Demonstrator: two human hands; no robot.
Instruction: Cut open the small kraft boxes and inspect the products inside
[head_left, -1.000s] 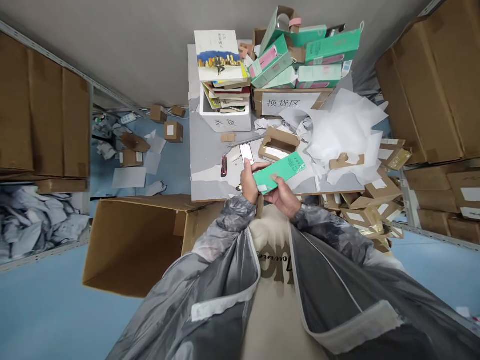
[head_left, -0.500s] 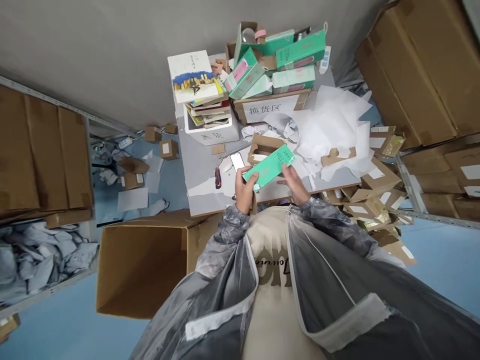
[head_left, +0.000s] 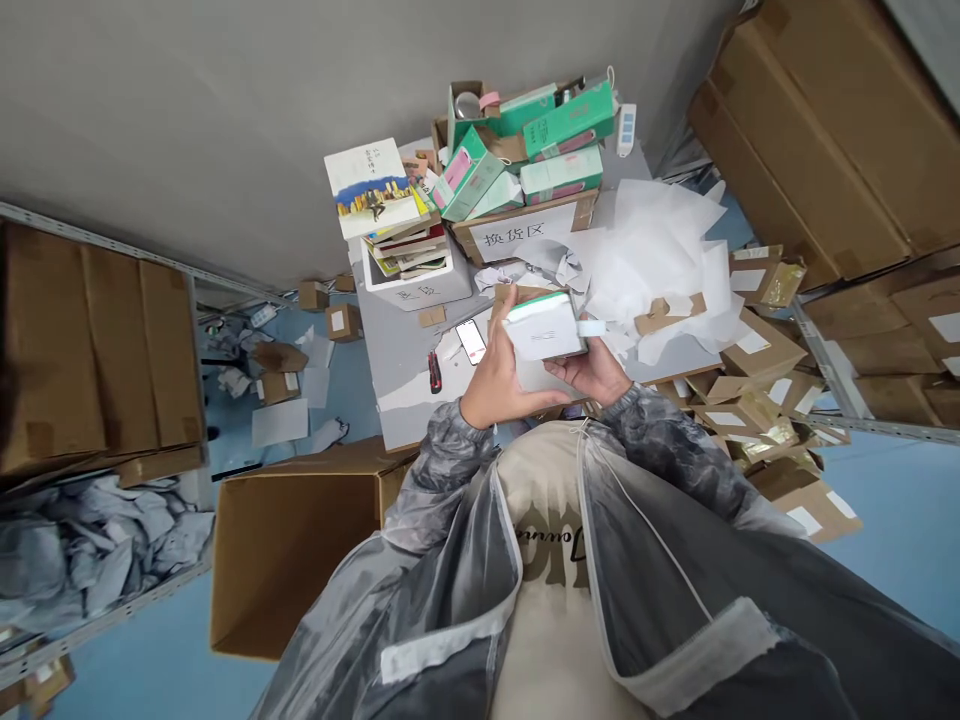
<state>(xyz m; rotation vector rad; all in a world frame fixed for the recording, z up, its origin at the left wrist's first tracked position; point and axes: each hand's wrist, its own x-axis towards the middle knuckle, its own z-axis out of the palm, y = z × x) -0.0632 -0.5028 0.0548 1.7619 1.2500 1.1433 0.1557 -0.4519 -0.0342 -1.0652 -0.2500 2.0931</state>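
Between my hands is a green and white box (head_left: 544,330), tilted so that a white face with small print points up at me. A pale tab sticks out at its right end. My left hand (head_left: 496,372) is closed round the left end, fingers along the far edge and thumb at the near side. With bent fingers, my right hand (head_left: 596,374) grips the lower right end. Behind the box, an open brown carton on the table is mostly hidden. A phone (head_left: 471,342) with a lit screen and a red and black box cutter (head_left: 435,373) lie left of my hands.
A carton (head_left: 517,235) of green boxes and a white bin (head_left: 420,290) of books stand at the table's back. White packing foam (head_left: 652,250) covers the right side. A large open carton (head_left: 292,560) sits at lower left; cardboard boxes (head_left: 795,485) are heaped at right.
The box has been turned from its green face to its white one. My left hand has shifted up round its end, and the right now grips lower. The view has shifted slightly.
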